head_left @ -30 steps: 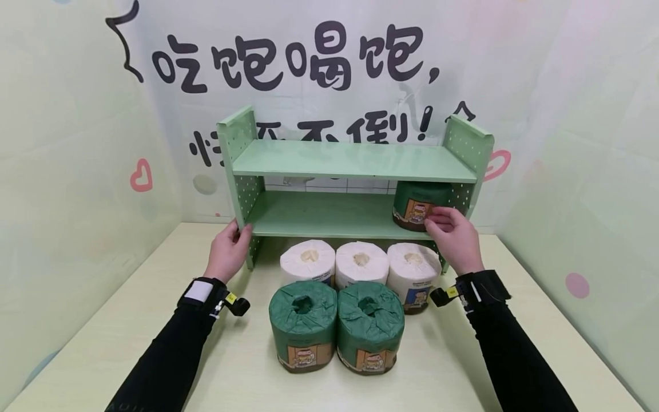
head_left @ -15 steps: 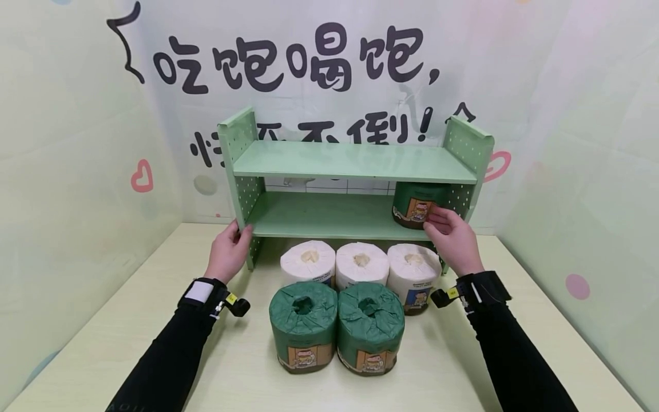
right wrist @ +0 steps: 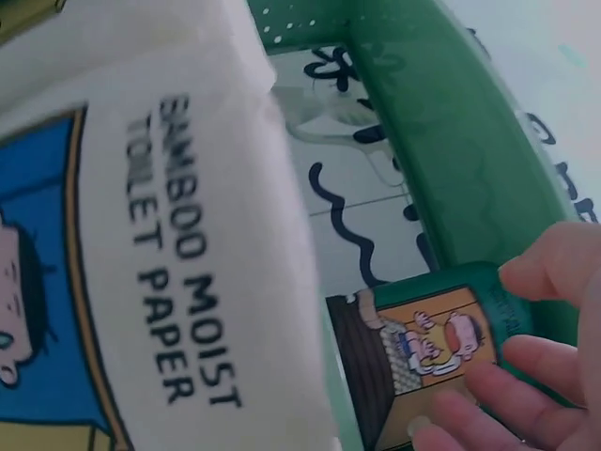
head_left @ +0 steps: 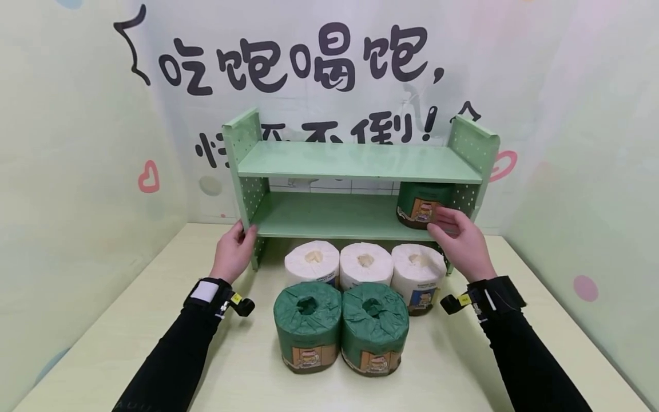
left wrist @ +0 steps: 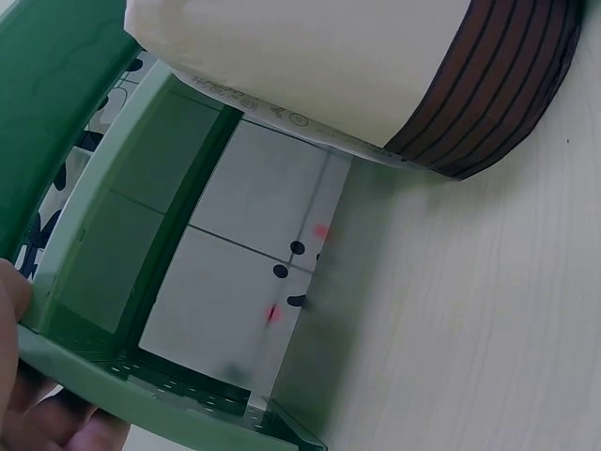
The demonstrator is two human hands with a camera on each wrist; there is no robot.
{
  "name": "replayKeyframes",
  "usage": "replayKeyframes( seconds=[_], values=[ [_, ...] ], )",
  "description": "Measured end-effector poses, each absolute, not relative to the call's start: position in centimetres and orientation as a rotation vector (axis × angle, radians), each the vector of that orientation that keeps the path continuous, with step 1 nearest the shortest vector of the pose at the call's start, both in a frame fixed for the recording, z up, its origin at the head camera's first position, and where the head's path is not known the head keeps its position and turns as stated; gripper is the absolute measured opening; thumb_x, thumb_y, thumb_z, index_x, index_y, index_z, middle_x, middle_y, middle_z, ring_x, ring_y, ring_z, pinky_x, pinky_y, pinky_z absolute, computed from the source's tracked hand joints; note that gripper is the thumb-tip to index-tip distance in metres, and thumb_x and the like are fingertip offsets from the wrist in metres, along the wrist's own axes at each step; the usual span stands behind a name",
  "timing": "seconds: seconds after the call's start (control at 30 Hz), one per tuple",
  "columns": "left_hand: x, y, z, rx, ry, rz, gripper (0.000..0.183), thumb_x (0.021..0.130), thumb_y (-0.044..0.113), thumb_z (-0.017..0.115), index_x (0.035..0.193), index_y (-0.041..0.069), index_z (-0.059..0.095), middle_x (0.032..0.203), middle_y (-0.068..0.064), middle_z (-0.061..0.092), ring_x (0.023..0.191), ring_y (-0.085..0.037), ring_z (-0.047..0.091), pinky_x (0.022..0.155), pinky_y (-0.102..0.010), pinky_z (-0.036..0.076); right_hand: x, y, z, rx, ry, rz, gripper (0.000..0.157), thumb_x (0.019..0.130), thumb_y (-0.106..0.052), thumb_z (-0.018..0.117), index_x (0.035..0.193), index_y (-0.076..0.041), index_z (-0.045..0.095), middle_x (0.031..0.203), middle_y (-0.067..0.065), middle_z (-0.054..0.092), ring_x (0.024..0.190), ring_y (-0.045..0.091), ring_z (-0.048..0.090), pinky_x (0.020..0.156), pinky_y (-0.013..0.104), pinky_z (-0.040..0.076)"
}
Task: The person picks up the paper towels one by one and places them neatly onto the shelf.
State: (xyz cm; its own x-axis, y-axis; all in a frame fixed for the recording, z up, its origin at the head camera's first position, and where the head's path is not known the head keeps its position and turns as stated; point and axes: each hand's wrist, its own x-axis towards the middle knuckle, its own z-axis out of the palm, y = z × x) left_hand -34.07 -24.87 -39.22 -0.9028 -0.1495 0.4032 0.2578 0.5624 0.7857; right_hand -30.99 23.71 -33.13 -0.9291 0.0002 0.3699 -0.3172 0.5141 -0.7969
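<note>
My left hand [head_left: 233,254] grips the left side panel of a light green two-tier shelf [head_left: 360,161], thumb in front and fingers [left wrist: 66,418] behind the panel. At the right end of the shelf's lower tier stands a toilet roll in green wrapping [head_left: 424,197], its picture label facing out. My right hand [head_left: 465,247] is beside that roll with loosely extended fingers; in the right wrist view they overlap the wrapped roll [right wrist: 427,348]. White-wrapped toilet rolls, one of them at the right [head_left: 418,277], stand in a row under the lower tier.
Two more green rolls, a left one [head_left: 308,329] and a right one [head_left: 376,332], stand side by side in front of the white row on the pale table [head_left: 237,366]. A lettered backdrop [head_left: 309,34] hangs behind the shelf.
My right hand has loosened, its fingers spreading and drawing slightly right from the green roll on the shelf. My left hand stays on the side panel. The head view has shifted slightly.
</note>
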Motion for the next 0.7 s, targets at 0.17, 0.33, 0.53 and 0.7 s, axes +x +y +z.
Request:
replayKeyframes(
  seconds=[0.17, 0.33, 0.53, 0.7],
  values=[
    [-33.9, -24.7, -39.2, -0.076, -2.362, -1.309, 0.048, 0.118, 0.037, 0.049, 0.152, 0.006, 0.061, 0.119, -0.028, 0.072, 0.09, -0.022, 0.06, 0.067, -0.023, 0.049, -29.6, 23.8, -32.7, 0.328, -2.418, 1.391, 0.063, 0.111, -0.038, 0.066, 0.162, -0.007, 0.05, 0.161, 0.021, 0.058, 0.147, 0.038, 0.057, 0.116, 0.031, 0.05],
    [-33.9, -24.6, -39.3, -0.08, -2.367, -1.312, 0.05, 0.118, 0.037, 0.049, 0.157, 0.007, 0.058, 0.129, -0.028, 0.073, 0.097, -0.025, 0.063, 0.069, -0.022, 0.05, -27.7, 23.4, -32.9, 0.441, -2.401, 1.391, 0.057, 0.112, -0.032, 0.067, 0.159, -0.003, 0.051, 0.159, 0.019, 0.059, 0.138, 0.021, 0.061, 0.101, 0.005, 0.046],
    [-34.1, -24.8, -39.3, -0.092, -2.381, -1.309, 0.051, 0.118, 0.038, 0.047, 0.158, 0.007, 0.056, 0.132, -0.027, 0.073, 0.101, -0.029, 0.064, 0.072, -0.023, 0.052, -25.1, 22.8, -33.5, 0.634, -2.385, 1.419, 0.05, 0.11, -0.017, 0.068, 0.156, -0.002, 0.053, 0.153, 0.022, 0.061, 0.126, -0.006, 0.06, 0.102, 0.007, 0.05],
    [-34.0, -24.9, -39.3, -0.091, -2.382, -1.312, 0.051, 0.118, 0.038, 0.047, 0.158, 0.006, 0.056, 0.129, -0.028, 0.073, 0.1, -0.03, 0.063, 0.073, -0.024, 0.052, -23.4, 22.2, -34.2, 0.756, -2.375, 1.466, 0.049, 0.108, -0.009, 0.068, 0.154, -0.002, 0.054, 0.152, 0.026, 0.059, 0.129, -0.005, 0.061, 0.105, 0.013, 0.053]
  ],
)
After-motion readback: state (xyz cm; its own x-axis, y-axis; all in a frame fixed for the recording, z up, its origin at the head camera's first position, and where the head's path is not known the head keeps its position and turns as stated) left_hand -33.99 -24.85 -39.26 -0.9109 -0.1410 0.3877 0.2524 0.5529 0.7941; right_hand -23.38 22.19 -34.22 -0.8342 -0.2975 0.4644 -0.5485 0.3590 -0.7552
